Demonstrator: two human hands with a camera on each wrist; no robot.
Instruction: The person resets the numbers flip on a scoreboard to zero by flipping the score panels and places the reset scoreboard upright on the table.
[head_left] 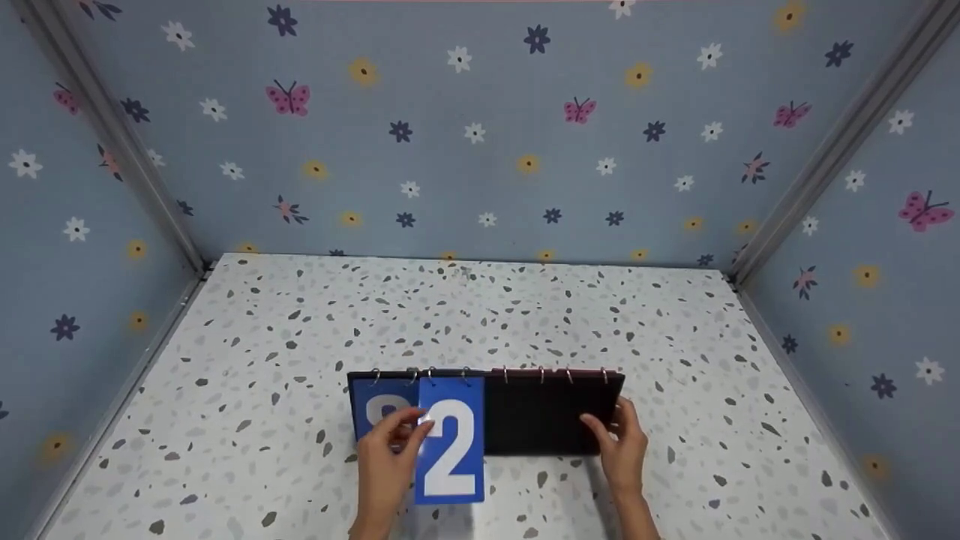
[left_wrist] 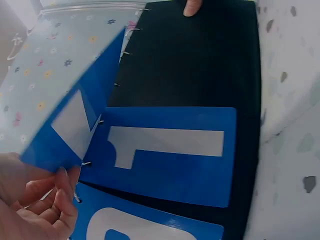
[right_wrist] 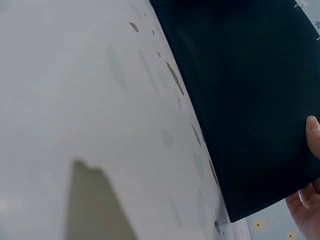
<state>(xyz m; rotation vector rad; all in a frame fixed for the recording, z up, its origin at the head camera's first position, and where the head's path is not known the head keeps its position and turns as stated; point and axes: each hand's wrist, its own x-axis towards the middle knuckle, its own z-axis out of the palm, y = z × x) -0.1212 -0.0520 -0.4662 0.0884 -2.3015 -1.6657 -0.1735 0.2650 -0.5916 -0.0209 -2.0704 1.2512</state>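
Card 2 in left hand, board in right hand

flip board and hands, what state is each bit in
black board: right half bare of cards
2 card: lifted away from the board
1 card: down against the board
left-end card: down, digit partly hidden
left hand: pinching the 2 card
right hand: gripping the board's right end

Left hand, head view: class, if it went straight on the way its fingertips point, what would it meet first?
Most likely the blue card showing 2, whose edge the left hand pinches; depth behind it is unclear.
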